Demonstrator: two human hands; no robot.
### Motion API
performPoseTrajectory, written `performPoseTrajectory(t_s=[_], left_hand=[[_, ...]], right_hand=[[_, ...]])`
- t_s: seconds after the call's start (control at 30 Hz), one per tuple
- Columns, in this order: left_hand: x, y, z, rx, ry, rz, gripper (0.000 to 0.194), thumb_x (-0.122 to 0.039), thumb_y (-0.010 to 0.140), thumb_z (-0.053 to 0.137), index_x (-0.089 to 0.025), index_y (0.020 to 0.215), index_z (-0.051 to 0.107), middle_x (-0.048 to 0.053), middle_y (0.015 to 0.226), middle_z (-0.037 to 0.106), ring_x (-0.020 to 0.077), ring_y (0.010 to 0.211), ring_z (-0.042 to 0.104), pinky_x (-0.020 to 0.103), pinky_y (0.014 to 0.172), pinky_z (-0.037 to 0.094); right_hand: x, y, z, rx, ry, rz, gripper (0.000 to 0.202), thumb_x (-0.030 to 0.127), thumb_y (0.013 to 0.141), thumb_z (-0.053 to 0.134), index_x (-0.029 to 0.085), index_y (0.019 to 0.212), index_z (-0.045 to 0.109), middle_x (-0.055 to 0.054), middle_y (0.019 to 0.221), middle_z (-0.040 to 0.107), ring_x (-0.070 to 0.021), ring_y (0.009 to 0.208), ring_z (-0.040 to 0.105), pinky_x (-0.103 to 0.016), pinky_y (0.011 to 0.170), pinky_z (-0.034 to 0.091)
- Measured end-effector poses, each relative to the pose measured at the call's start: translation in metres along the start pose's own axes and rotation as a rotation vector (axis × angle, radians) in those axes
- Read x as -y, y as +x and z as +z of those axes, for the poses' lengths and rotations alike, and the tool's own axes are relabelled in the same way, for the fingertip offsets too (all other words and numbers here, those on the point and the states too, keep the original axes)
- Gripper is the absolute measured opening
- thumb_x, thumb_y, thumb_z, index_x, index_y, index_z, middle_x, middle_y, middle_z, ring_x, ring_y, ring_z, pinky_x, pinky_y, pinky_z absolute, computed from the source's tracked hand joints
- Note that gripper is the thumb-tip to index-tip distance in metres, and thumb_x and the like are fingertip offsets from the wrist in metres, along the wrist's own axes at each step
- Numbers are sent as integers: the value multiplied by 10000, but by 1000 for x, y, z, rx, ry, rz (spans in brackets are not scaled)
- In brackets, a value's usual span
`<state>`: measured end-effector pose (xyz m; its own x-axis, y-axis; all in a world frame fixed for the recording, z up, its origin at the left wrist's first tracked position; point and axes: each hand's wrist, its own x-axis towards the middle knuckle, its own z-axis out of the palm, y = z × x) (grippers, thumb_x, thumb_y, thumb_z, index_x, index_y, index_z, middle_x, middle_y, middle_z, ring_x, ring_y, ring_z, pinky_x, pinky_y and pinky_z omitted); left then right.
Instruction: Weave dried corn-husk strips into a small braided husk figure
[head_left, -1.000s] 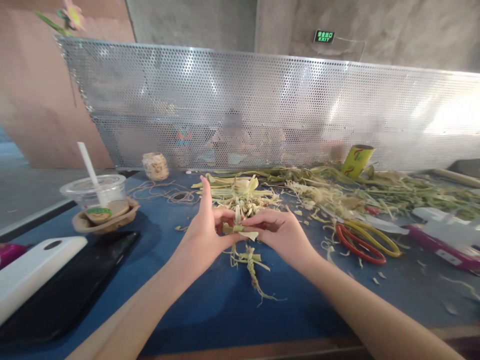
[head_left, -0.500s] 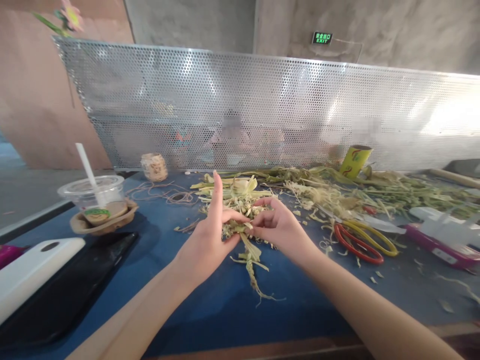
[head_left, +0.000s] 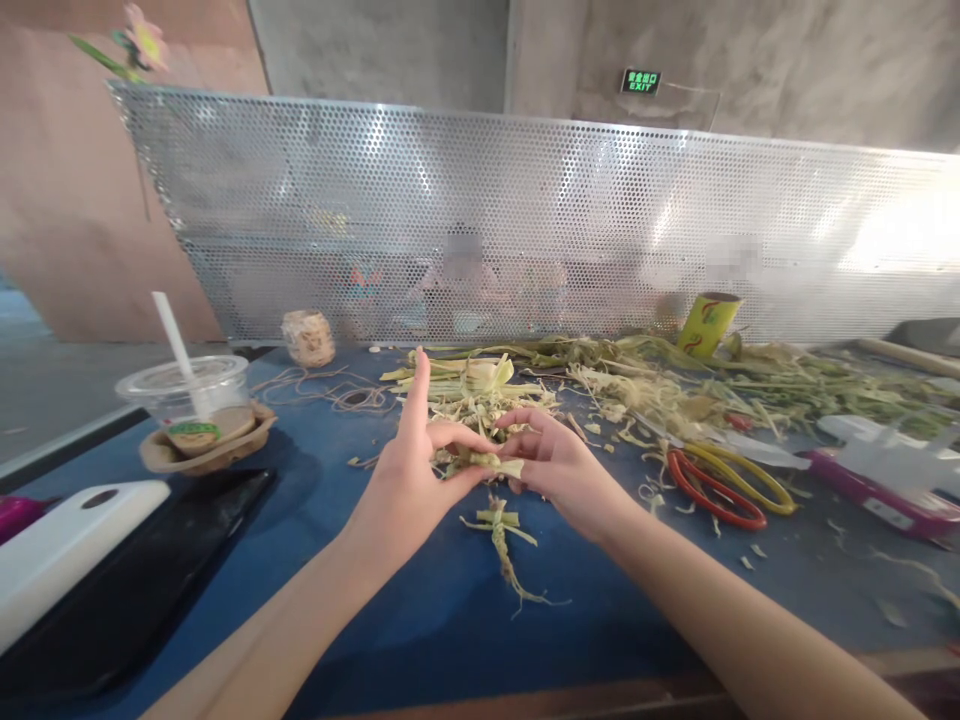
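My left hand (head_left: 420,470) pinches a small pale green plant piece (head_left: 484,462) between thumb and fingers, its index finger pointing up. From the right, my right hand (head_left: 559,460) closes its fingertips on the right end of the same piece, so the hands nearly touch. Below them a thin braided plant strand (head_left: 506,555) with frayed roots lies on the blue table (head_left: 420,620). Behind the hands is a pile of pale stalks and shreds (head_left: 480,380).
Scissors with red and yellow handles (head_left: 720,490), a pink and white object (head_left: 885,480) and a green tube (head_left: 709,325) are right. A lidded cup (head_left: 195,410), a dark tablet (head_left: 165,570), twine (head_left: 352,390) and a small jar (head_left: 307,338) are left. A perforated metal screen (head_left: 480,220) stands behind.
The plant piece between my fingers has turned from hanging downward to lying sideways, apart from the braided strand below. My left hand has shifted slightly left.
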<state>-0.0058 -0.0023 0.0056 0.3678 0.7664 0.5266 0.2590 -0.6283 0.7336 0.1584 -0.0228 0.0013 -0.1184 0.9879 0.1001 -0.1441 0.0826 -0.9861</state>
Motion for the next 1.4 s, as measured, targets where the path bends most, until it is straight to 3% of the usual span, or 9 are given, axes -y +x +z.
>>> performPoseTrajectory(t_s=[0.2,0.33,0.47,0.63,0.9,1.03,1.13,1.27,1.4], left_hand=[[-8,1,-1,2,-165,-223,1152,-241,669,738,-255,1434,-123,-7,791,718,193,792,654,382,833,472],[-14,5,2,-61,-386,-403,1204,-187,577,790,-191,1447,-42,-60,618,658,165,698,638,335,769,480],[-10,8,6,-121,-566,-506,1185,-173,560,802,-119,1446,16,-92,566,609,104,627,597,270,772,449],[-1,8,10,-172,-687,-531,1113,-191,622,777,-72,1440,32,-102,556,608,70,653,594,255,918,371],[3,7,11,-156,-694,-561,1099,-279,661,761,-87,1442,12,-3,712,726,158,982,622,305,974,344],[-1,10,6,-135,-653,-578,1085,-274,662,756,-83,1442,27,49,813,741,191,1015,620,340,965,364],[-8,13,-1,-92,-536,-554,1098,-240,622,773,-91,1444,60,28,744,732,205,951,640,351,924,390],[-12,15,-11,-35,-287,-404,1161,-162,580,773,-128,1450,5,0,632,700,230,922,626,331,784,424],[-9,15,-14,27,-190,-321,1142,-145,592,746,-166,1455,-1,-8,605,683,203,661,615,286,577,400]], right_hand=[[2,-1,1,-6,-61,-1,314,126,589,621,183,881,520,63,602,571,-63,520,473,-210,529,357],[4,-2,3,-4,-155,-15,242,175,643,656,184,845,523,57,609,566,-78,561,517,-227,578,402],[1,-2,4,-26,-368,-145,138,214,722,608,194,848,556,20,695,576,-111,644,546,-264,627,438],[-4,-1,5,-96,-639,-389,82,231,787,548,203,817,618,-35,867,616,-142,770,560,-280,666,452],[-8,1,5,-97,-452,-288,29,221,743,601,198,761,597,-3,747,649,-136,695,617,-286,691,492],[-6,1,5,-110,-430,-270,34,217,721,615,197,729,588,5,703,632,-131,654,608,-281,662,494],[-5,0,4,-74,-436,-246,50,225,727,610,199,697,579,20,650,597,-119,603,582,-268,616,480],[-6,2,1,-11,-491,-202,86,240,740,601,192,670,592,27,593,545,-109,546,519,-256,550,426],[-7,3,-1,2,-541,-183,81,246,732,616,192,677,642,11,631,584,-120,565,522,-260,550,405]])
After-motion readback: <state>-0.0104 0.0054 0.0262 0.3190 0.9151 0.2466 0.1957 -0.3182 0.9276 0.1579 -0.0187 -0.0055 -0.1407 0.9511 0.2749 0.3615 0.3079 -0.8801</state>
